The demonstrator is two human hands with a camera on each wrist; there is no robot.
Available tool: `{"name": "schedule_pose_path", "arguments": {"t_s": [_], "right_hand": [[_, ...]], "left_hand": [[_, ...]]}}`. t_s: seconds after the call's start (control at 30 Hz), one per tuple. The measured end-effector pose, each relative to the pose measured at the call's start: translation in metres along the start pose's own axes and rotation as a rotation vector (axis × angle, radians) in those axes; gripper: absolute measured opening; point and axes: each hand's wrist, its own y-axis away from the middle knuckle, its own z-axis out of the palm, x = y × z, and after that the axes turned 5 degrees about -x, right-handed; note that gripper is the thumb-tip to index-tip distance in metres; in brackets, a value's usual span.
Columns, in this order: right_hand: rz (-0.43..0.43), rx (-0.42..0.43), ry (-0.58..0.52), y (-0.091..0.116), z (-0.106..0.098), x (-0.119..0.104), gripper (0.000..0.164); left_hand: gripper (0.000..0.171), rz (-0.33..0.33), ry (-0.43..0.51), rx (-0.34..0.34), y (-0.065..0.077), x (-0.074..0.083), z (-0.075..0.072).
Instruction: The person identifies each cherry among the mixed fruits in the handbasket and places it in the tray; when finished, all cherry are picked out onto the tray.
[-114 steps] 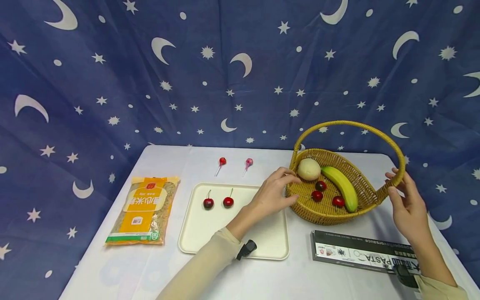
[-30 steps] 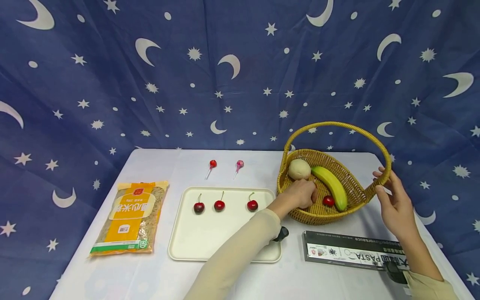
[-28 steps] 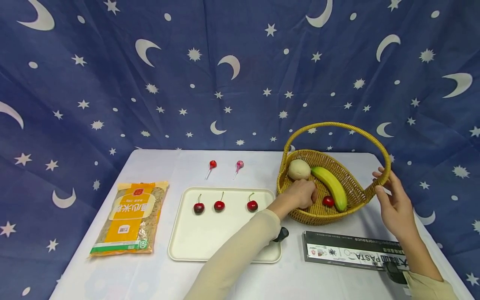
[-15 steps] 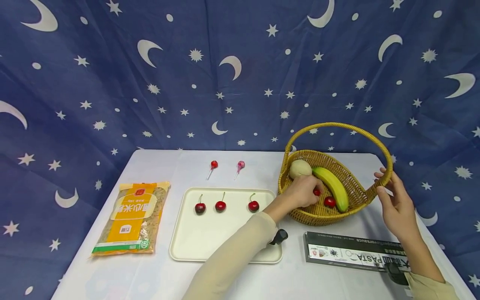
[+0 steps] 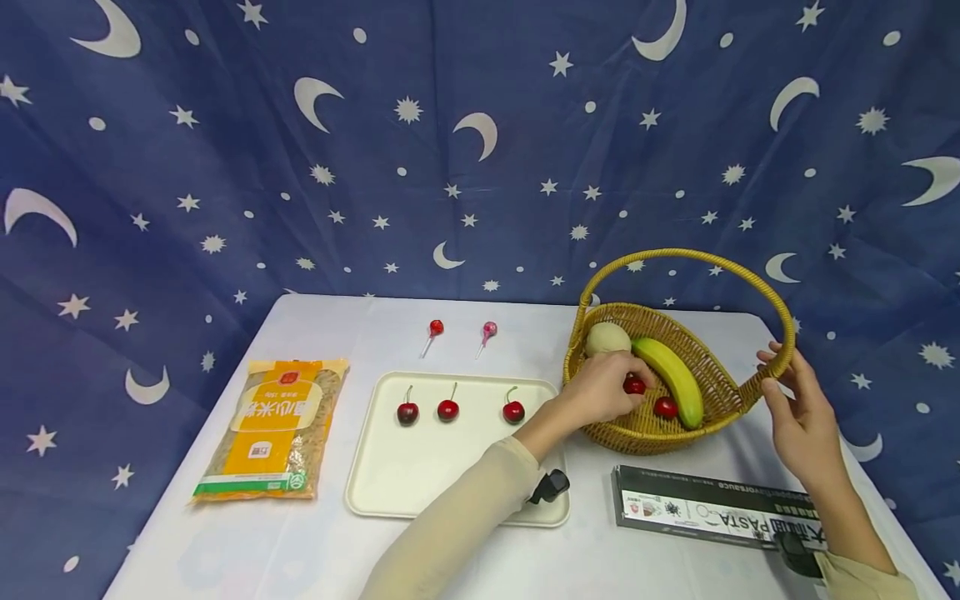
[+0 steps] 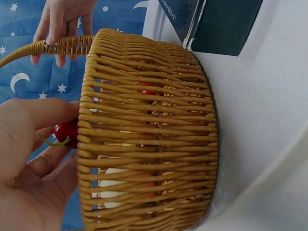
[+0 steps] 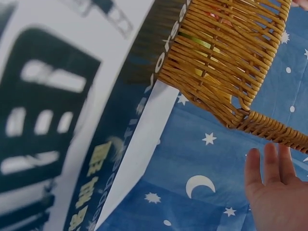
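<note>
In the wicker basket [image 5: 637, 437], my left hand [image 5: 600, 392] pinches a dark red cherry [image 5: 633, 383] between thumb and fingers. Its green stem shows in the left wrist view, where the cherry [image 6: 66, 132] is just past the basket rim. Another cherry [image 5: 665, 407] lies in the basket beside a banana [image 5: 675, 375] and a pale round object [image 5: 608, 338], partly hidden by the left hand. My right hand [image 5: 808, 425] holds the base of the basket's handle [image 5: 783, 333], thumb in front and fingers behind. Three stemmed cherries [image 5: 447, 410] stand in a row on the cream tray [image 5: 405, 492].
Two lollipops, one red [image 5: 435, 328] and one pink [image 5: 489, 330], lie behind the tray. A yellow rice bag [image 5: 273, 429] is at the left. The black PASTA box [image 5: 712, 504] lies in front of the basket, under the right forearm. A starry blue cloth [image 5: 375, 150] hangs behind.
A third cherry has moved from basket to tray. My left hand reached back into the basket, took hold of another cherry and has shifted it slightly upward. The right hand stays at the handle.
</note>
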Motion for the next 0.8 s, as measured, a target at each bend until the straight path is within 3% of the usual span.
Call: {"name": "schedule_pose_path", "arguments": {"t_s": [0.6, 0.8], "right_hand": [[0.014, 0.002, 0.012, 0.001, 0.0, -0.002, 0.055], [0.0, 0.003, 0.009, 0.001, 0.001, -0.002, 0.056]], "left_hand": [[0.018, 0.026, 0.037, 0.088, 0.025, -0.005, -0.02], [0.017, 0.008, 0.075, 0.109, 0.034, -0.004, -0.026]]}}
